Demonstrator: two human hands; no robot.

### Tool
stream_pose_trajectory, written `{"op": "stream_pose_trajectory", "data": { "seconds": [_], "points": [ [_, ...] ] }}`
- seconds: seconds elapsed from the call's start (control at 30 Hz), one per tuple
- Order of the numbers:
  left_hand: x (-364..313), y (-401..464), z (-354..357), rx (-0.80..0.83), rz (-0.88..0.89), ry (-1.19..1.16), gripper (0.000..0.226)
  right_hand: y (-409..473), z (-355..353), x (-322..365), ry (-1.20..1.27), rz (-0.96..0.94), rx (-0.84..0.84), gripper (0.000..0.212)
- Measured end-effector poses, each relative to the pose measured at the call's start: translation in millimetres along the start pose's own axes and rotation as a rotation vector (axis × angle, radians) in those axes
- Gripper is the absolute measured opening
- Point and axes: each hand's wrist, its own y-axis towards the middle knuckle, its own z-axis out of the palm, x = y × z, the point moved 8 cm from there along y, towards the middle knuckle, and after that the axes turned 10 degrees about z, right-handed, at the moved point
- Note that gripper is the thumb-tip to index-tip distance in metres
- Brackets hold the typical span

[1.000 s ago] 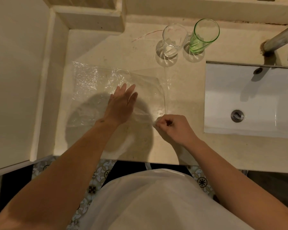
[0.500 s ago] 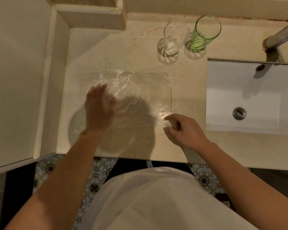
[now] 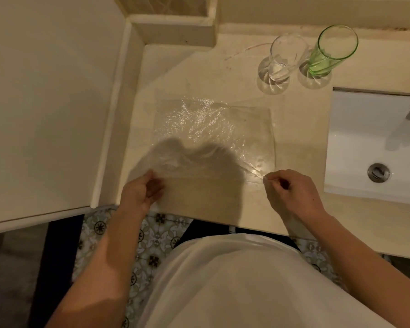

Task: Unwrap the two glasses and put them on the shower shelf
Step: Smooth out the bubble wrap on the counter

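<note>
Dim warm light, wrap glare, fisheye edges

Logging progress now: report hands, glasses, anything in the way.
Right hand pinching the plastic wrap corner; left hand at its near-left edge, grip unclear. Clear glass and green glass unwrapped, upright on the counter. Nothing blocking.

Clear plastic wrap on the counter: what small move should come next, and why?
Probably fold or gather the clear plastic wrap and put it aside. It lies spread on the beige counter, the right hand pinching its near right corner and the left hand at its near left edge. The clear glass and green glass stand unwrapped, waiting to be carried.
</note>
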Motion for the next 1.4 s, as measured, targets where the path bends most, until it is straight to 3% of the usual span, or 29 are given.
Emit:
{"op": "stream_pose_trajectory", "data": {
  "seconds": [0.6,0.67,0.7,0.8,0.87,0.97,1.03,1.13,1.2,1.3,1.4],
  "points": [
    [-7,13,18,-0.082,-0.036,-0.266,0.02,-6,17,-4,-0.078,-0.023,0.076,0.01],
    [-11,13,9,-0.145,0.04,-0.095,0.014,-7,15,-3,-0.121,-0.038,0.092,0.008],
    [-18,13,1,-0.21,0.13,0.067,0.023,-8,13,-3,-0.14,-0.04,0.095,0.009],
    [-63,-4,-1,-0.376,0.627,0.564,0.042,-8,3,-4,-0.133,-0.02,0.076,0.036],
    [-88,-21,40,-0.286,0.97,0.869,0.041,-8,-1,-1,-0.102,-0.003,0.082,0.044],
    [-98,-28,119,-0.033,1.252,1.261,0.047,-7,-3,3,-0.056,0.024,0.079,0.049],
    [-96,-22,154,0.112,1.323,1.416,0.051,-5,-6,10,-0.081,-0.006,0.015,0.038],
    [-108,-3,168,0.12,1.325,1.429,0.051,0,-14,47,-0.14,-0.191,-0.204,0.024],
    [-114,7,179,0.155,1.337,1.449,0.051,7,-7,89,-0.174,-0.381,-0.293,0.026],
    [-120,11,199,0.209,1.347,1.491,0.051,37,32,136,-0.215,-0.443,-0.154,0.047],
    [-127,10,214,0.176,1.45,1.57,0.048,64,70,145,-0.513,-0.394,-0.088,0.067]
  ]
}}
